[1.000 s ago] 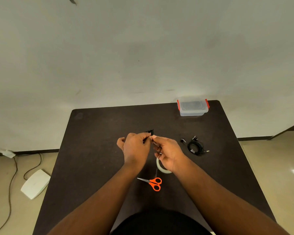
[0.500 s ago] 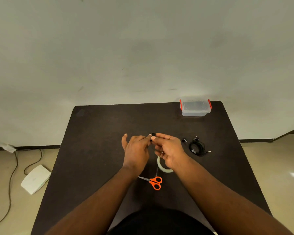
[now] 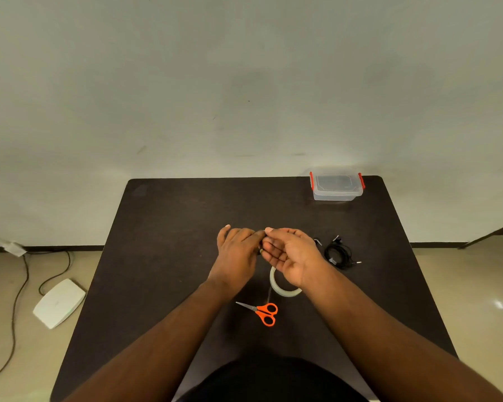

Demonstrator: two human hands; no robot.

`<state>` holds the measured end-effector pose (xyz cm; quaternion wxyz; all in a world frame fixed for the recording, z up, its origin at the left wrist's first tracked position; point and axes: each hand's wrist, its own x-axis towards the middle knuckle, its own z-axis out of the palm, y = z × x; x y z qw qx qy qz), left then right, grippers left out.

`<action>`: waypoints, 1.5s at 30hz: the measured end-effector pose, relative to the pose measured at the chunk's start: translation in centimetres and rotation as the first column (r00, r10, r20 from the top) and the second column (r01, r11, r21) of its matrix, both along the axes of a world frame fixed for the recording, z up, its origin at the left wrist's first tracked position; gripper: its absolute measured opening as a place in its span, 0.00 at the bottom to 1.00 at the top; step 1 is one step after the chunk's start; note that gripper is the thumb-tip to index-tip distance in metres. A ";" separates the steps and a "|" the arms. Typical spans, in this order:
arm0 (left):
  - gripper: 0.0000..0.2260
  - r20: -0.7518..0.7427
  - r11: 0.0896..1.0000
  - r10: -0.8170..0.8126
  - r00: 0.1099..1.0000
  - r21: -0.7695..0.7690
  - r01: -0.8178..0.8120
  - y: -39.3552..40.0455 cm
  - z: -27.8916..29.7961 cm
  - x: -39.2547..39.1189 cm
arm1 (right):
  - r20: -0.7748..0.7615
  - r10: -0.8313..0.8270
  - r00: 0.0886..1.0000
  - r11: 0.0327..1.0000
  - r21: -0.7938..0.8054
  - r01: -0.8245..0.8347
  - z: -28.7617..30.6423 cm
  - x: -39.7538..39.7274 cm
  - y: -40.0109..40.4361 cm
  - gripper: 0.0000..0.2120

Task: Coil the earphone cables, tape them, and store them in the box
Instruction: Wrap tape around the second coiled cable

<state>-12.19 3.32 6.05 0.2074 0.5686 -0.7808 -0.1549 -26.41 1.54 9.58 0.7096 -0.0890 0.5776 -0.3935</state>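
Observation:
My left hand (image 3: 237,250) and my right hand (image 3: 288,253) meet above the middle of the dark table (image 3: 163,227). Between their fingertips they pinch a small black earphone coil (image 3: 261,247), almost wholly hidden by the fingers. A second black coiled earphone cable (image 3: 339,253) lies on the table to the right of my right hand. A roll of clear tape (image 3: 275,284) lies under my right wrist. Orange-handled scissors (image 3: 263,311) lie nearer to me. The clear box (image 3: 336,188) with red clips stands shut at the far right corner.
The table stands against a pale wall. On the floor to the left lie a white flat device (image 3: 58,303) and black cables (image 3: 21,285). A dark piece of furniture edges in at the far right.
Both hands have sunk a little toward the table and my right palm has turned upward. The black coil showed above the fingertips a second ago and is now nearly covered.

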 end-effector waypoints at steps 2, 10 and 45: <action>0.18 -0.023 0.999 0.041 0.999 0.011 -0.040 0.0 -0.3 0.2 | 0.092 0.023 0.995 1.000 0.002 -0.023 0.4 -0.2 -0.1 0.20; 0.11 -0.436 0.935 0.306 0.846 0.304 -0.182 -1.0 0.1 0.0 | -0.198 0.128 0.972 0.939 -0.293 -0.183 0.5 -3.0 -1.4 0.11; 0.11 -0.536 0.619 0.758 0.370 0.771 -0.150 -1.5 2.7 -2.4 | -0.964 -0.061 0.258 0.305 -0.264 -0.915 -1.9 -3.9 -0.2 0.13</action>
